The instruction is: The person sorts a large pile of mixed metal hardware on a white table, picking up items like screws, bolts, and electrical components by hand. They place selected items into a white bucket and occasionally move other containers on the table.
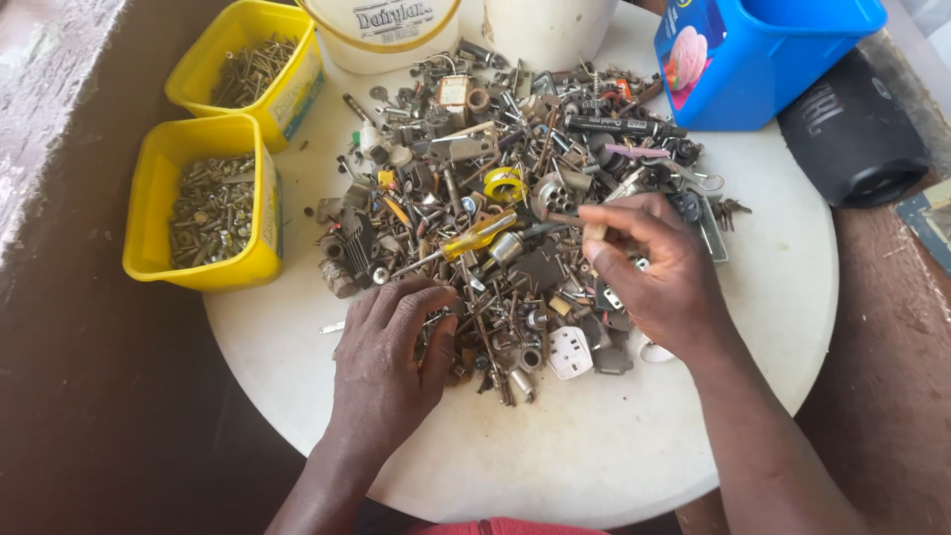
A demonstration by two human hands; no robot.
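A big pile of mixed hardware (495, 188) covers the middle of a round white table (594, 446): screws, bolts, plugs, a yellow-handled screwdriver (466, 243), a roll of yellow tape (503, 184). My left hand (386, 357) rests palm down on the near left edge of the pile, fingers spread among small parts. My right hand (654, 267) hovers over the right side of the pile, thumb and forefinger pinched on a small light-coloured piece (594, 233). A white socket plug (570, 352) lies between the two hands.
Two yellow tubs (149, 243) (233, 25) holding sorted screws stand at the table's left. Two white buckets (381, 40) sit at the far edge, a blue tub (763, 69) at the far right. A black cylindrical speaker (852, 134) lies right of the table.
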